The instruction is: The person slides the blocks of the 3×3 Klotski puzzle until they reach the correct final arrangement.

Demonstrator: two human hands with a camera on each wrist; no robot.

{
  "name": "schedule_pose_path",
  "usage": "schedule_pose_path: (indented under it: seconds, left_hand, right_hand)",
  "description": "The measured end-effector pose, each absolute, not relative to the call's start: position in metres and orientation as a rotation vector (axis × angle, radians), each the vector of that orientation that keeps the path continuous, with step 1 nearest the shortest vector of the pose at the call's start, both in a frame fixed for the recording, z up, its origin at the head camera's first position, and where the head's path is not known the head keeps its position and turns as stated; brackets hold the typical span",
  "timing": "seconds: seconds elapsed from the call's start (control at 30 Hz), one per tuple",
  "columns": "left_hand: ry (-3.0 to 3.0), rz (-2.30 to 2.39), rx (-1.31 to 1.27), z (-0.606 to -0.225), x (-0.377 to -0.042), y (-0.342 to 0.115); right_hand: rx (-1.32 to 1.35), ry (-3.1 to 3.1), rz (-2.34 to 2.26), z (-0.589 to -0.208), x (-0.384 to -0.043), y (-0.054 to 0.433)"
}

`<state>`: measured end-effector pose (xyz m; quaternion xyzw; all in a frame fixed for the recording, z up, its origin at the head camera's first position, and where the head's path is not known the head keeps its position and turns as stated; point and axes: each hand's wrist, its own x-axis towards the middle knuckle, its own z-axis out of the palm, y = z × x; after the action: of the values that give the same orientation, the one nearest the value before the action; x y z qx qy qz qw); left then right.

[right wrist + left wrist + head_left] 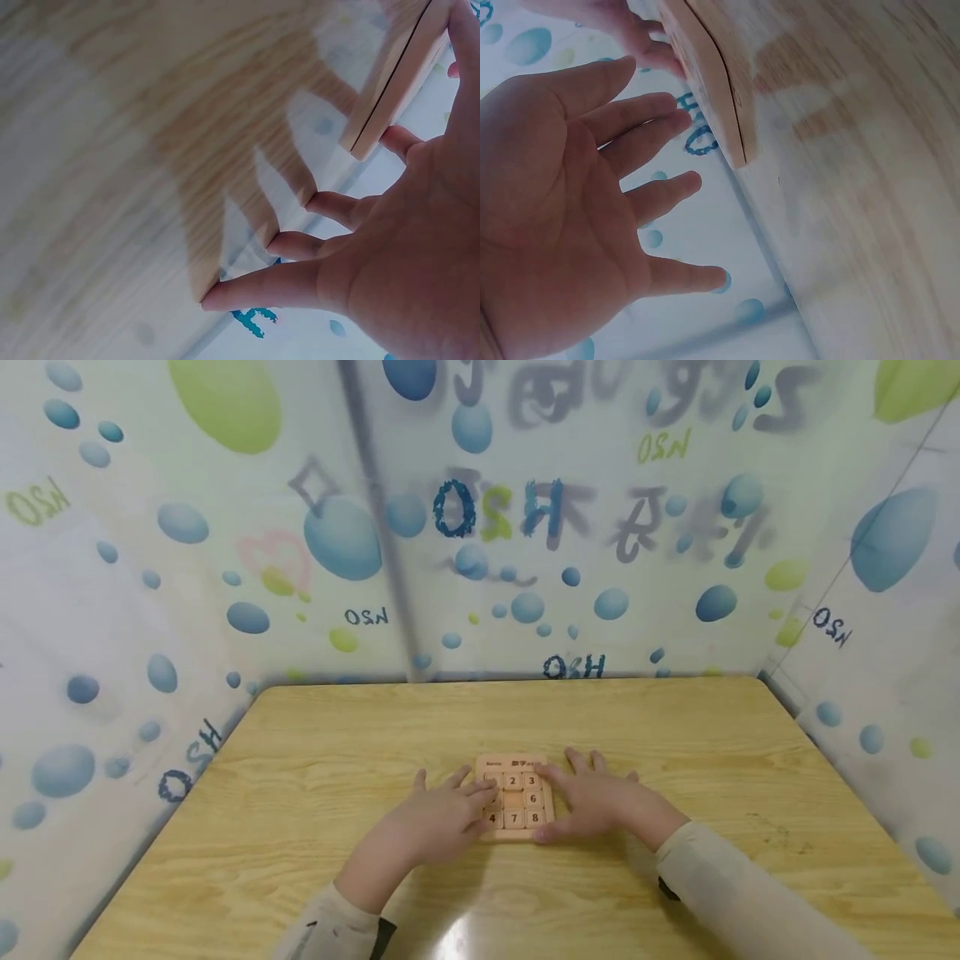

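Observation:
A light wooden number sliding puzzle [513, 836] lies flat on the table, with a gap in the middle of its tiles. Tiles 2, 3, 6, 4, 7 and 8 show; the upper two tiles of the left column are partly covered by fingers. My left hand [442, 822] reaches over the puzzle's left side, its fingers spread and straight in the left wrist view. At the right side, my right hand [596, 797] holds the frame between index finger and thumb at the upper and lower corners. Its other fingers [262, 289] rest spread on the tabletop.
The wood-grain table [360, 718] extends around the puzzle on all sides. Beyond its far edge stands a pale wall sheet [487, 585] printed with blue and green drops and lettering. Similar sheets close off the left and right sides.

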<state>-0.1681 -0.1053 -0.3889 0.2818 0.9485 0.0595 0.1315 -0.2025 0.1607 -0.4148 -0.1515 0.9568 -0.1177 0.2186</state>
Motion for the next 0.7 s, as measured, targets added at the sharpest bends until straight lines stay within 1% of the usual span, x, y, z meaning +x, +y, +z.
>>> schedule_pose_path:
  seconds: [0.7]
  left_hand:
    - [2.692, 0.203, 0.844, -0.39, -0.162, -0.119]
  right_hand:
    - [-0.413, 2.641, -0.341, -0.412, -0.201, 0.161]
